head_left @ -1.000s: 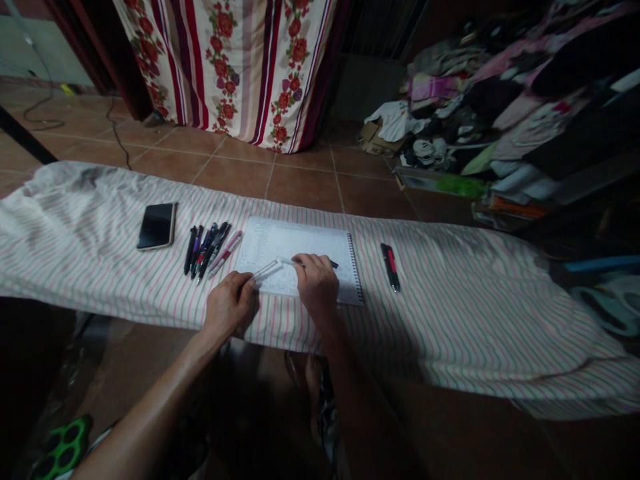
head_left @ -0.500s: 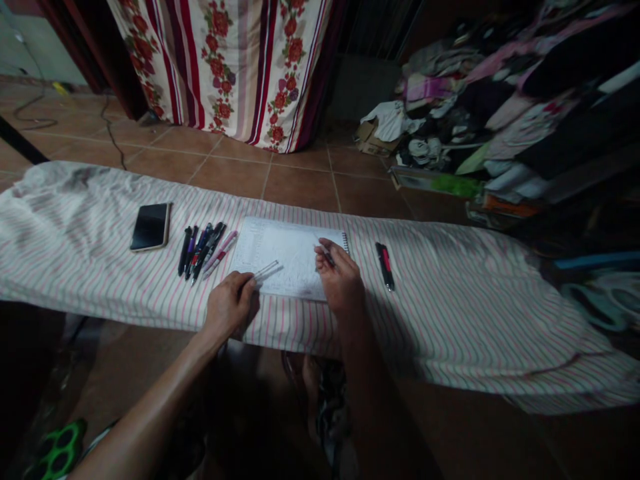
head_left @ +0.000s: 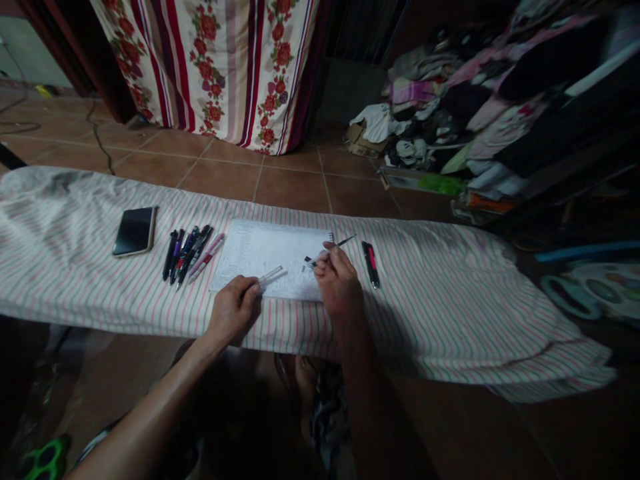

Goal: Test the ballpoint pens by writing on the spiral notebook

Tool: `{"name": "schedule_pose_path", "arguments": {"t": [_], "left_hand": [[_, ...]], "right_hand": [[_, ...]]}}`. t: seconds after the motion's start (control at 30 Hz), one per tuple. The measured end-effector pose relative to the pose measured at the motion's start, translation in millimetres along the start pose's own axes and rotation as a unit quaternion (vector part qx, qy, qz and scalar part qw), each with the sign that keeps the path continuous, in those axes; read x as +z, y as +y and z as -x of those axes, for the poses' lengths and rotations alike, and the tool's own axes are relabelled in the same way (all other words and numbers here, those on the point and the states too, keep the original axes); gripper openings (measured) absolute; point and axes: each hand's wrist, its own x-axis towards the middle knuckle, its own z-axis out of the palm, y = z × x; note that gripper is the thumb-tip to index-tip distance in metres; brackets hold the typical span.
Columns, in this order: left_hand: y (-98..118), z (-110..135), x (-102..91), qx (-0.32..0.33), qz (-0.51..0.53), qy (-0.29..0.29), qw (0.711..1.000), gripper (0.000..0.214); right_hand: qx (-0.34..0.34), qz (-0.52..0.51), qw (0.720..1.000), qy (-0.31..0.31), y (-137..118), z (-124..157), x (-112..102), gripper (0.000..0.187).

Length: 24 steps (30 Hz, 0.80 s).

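A spiral notebook [head_left: 270,253] lies open on a long board covered in striped cloth [head_left: 450,300]. My left hand [head_left: 233,310] rests at the notebook's near left corner, fingers closed on a clear pen barrel [head_left: 270,275] that points over the page. My right hand [head_left: 337,280] sits at the notebook's right edge, pinching a thin dark pen part [head_left: 333,248] whose tip sticks out to the right. A black and red pen [head_left: 371,264] lies just right of that hand.
A row of several pens [head_left: 189,252] and a dark phone [head_left: 134,231] lie left of the notebook. Beyond the board are a tiled floor, a floral curtain [head_left: 215,67] and a heap of clothes [head_left: 475,100] at the right. A cable [head_left: 97,137] runs at far left.
My right hand has slid from the middle of the notebook to its right edge and lifted the thin dark pen part. The left hand has stayed put with the clear barrel.
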Motion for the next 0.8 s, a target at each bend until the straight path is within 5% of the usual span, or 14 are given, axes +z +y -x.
{"name": "schedule_pose_path", "arguments": {"t": [0.23,0.8], "left_hand": [[5.8,-0.7,7.9,0.000,0.025,-0.011,1.000,0.028],[8.7,0.4,11.8,0.000,0.027,-0.046,0.999,0.030]], "right_hand": [[-0.007,0.117,0.993,0.003,5.4,3.8,-0.9,0.026],[-0.045,0.202,0.978,0.003,10.4,6.1,0.8,0.026]]}}
